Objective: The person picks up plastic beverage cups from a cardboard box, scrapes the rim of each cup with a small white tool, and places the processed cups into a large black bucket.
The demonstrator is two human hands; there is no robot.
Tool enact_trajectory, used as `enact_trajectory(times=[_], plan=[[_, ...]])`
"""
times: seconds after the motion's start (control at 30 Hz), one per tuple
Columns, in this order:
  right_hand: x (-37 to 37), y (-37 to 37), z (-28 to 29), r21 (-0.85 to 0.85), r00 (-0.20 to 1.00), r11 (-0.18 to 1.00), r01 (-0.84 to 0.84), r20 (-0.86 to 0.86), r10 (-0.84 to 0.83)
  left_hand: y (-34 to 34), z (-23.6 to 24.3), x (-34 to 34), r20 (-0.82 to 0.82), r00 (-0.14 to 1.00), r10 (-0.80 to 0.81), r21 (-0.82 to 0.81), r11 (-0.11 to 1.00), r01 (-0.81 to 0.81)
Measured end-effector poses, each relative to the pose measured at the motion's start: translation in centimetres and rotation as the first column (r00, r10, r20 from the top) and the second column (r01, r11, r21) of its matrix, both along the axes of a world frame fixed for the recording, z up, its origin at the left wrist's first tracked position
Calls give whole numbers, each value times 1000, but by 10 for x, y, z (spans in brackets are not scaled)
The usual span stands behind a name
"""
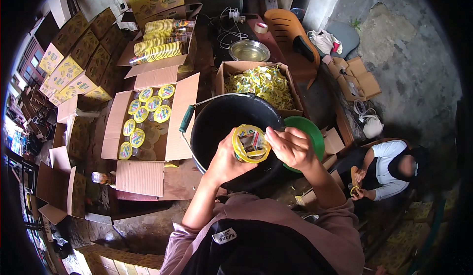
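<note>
Over the black bucket, my left hand is wrapped round a plastic cup whose top faces up. A yellow printed plastic cover rings its rim, and part of the top looks clear and dark inside. My right hand pinches the cover's right edge with thumb and fingers; the fingertips partly hide the spot. To the left, an open carton holds several yellow-topped cups. Behind the bucket, a carton is heaped with yellow printed plastic pieces.
A green basin stands right of the bucket. A metal bowl sits beyond, near an orange chair. Stacked cups lie in a far-left carton. One cup lies at the table's left. A person sits at right.
</note>
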State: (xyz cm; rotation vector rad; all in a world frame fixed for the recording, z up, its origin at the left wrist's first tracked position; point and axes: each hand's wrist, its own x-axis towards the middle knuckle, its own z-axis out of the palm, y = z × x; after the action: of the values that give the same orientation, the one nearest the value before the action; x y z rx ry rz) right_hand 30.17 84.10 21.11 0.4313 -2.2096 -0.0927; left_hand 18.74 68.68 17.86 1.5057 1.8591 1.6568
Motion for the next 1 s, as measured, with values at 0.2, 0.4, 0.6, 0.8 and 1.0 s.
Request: enact_trajectory(times=[0.2, 0.4, 0.6, 0.8, 1.0], plan=[[0, 3, 1, 1, 1000, 1000, -13, 8, 13, 0, 0, -2, 154, 983, -101, 22, 995, 98], [0, 7, 4, 5, 999, 999, -35, -12, 36, 2, 1, -6, 189, 968, -168, 30, 986, 165], [0, 11, 3, 20, 998, 998, -59, -10, 59, 3, 9, -6, 257, 930, -262, -16, 961, 275], [0, 14, 7, 68, 996, 994, -83, -13, 84, 3, 3, -11, 351, 865, -359, -75, 910, 408], [-2, 14, 4, 52, 991, 991, -122, -54, 125, 5, -1, -15, 521, 720, -458, -12, 840, 542]])
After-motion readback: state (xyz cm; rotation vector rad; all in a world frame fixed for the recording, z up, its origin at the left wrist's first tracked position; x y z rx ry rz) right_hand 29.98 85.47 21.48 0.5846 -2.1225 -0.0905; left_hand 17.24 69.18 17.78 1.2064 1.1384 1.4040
